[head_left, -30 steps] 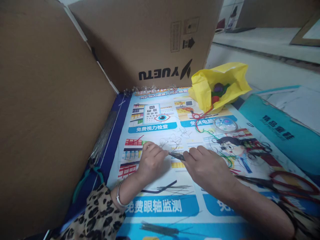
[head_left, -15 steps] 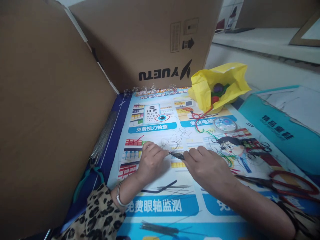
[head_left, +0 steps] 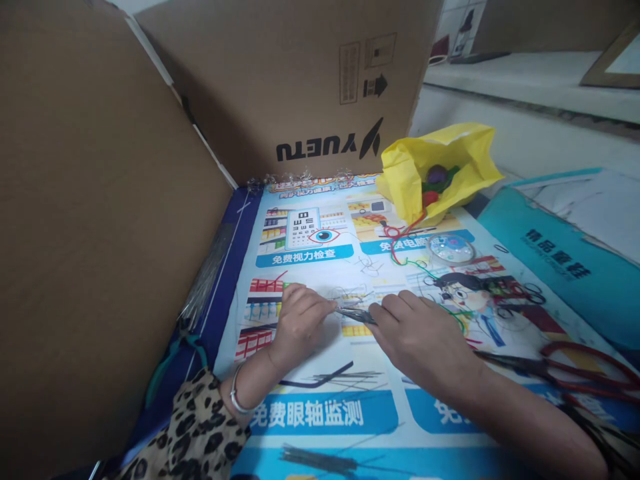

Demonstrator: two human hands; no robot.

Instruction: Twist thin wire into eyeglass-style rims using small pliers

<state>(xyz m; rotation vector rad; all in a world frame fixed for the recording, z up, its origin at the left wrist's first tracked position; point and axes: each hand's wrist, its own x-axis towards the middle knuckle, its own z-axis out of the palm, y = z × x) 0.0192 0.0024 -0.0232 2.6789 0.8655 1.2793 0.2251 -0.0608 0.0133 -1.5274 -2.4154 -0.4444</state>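
Note:
My left hand is closed in a pinch, its thumb and fingertip meeting at the tip of the pliers. My right hand wraps round a pair of needle-nose pliers, whose jaws point left and touch the left fingertips. Fine bent wire shows just behind the jaws and seems to run from the left pinch. The exact spot where the jaws meet the wire is too small to make out. The pliers' handles are hidden in the right palm.
Red-handled scissors lie beside my right forearm. Teal-handled pliers and a wire bundle are at left. Straight wires lie in front. Behind stand a yellow bag, a bead dish and cardboard walls.
The pliers have turned in my right hand, and their jaws now show a brighter side. The wire loops behind them have shifted. My left hand has hardly moved.

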